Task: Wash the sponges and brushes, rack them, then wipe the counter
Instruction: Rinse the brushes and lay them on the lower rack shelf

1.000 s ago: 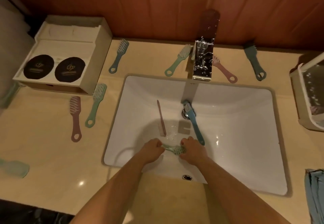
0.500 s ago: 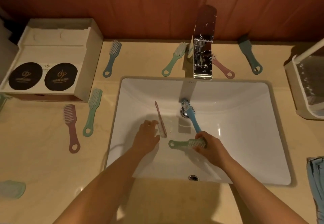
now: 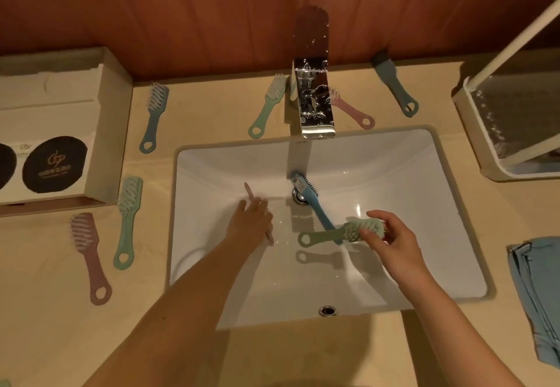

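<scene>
I hold the green brush (image 3: 342, 233) up over the sink (image 3: 394, 150), in front of the faucet (image 3: 315, 108). I think I keep it there so any drips fall into the bowl and not on the surface (image 3: 60, 326). I can see its shadow on the white bottom below, so it is not lying down.

My right hand (image 3: 391, 241) has the brush by its bristle end. The grip is a pinch, with the thumb on the near side and the fingers curled over the far side of the head. I guess I hold the head because that is the part that needs rubbing clean.

The brush lies almost straight across, left to right. Its handle sticks out to the left, and the end with the hole dips down a little. The bristles face me.

My left hand (image 3: 251, 223) is down in the bowl on the pink brush (image 3: 249, 190). Its grip looks spread, with the fingers lying fairly straight over the brush and not wrapped round it. That brush points away from me and a bit left.

The blue brush (image 3: 309, 199) lies in the bowl too, with its head by the drain and its handle running toward my right hand.

The rack (image 3: 466, 114) stands on the right, well apart. More brushes wait on the surface.
</scene>
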### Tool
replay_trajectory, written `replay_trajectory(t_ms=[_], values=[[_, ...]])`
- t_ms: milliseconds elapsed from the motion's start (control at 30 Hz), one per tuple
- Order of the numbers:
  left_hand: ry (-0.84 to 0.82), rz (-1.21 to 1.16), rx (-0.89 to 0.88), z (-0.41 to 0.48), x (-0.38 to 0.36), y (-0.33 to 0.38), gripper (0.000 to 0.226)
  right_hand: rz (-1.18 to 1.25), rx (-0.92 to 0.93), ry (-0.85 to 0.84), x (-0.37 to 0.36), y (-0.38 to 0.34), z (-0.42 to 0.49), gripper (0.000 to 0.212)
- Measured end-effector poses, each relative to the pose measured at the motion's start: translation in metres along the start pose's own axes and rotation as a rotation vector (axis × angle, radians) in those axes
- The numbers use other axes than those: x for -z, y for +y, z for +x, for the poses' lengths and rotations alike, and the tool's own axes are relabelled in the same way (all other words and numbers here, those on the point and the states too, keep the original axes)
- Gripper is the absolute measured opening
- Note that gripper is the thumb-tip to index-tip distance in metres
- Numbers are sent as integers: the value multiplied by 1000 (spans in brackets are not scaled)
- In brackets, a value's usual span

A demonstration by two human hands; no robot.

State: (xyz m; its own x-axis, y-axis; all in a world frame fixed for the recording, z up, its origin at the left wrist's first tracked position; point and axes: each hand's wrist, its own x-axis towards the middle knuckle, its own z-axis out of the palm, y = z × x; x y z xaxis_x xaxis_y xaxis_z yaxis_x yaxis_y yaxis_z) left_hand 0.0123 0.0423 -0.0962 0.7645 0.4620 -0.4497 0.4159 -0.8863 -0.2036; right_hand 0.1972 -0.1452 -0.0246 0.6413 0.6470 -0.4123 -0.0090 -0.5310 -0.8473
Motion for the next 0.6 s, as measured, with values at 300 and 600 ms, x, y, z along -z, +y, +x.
replay_trajectory(t_ms=[300, 600], values=[[61, -388, 39, -2, 1, -6, 39, 244, -92, 106, 10, 3, -12, 25], [207, -1155, 151, -37, 39, 23, 27, 582, -150, 150, 21, 1, -12, 29]])
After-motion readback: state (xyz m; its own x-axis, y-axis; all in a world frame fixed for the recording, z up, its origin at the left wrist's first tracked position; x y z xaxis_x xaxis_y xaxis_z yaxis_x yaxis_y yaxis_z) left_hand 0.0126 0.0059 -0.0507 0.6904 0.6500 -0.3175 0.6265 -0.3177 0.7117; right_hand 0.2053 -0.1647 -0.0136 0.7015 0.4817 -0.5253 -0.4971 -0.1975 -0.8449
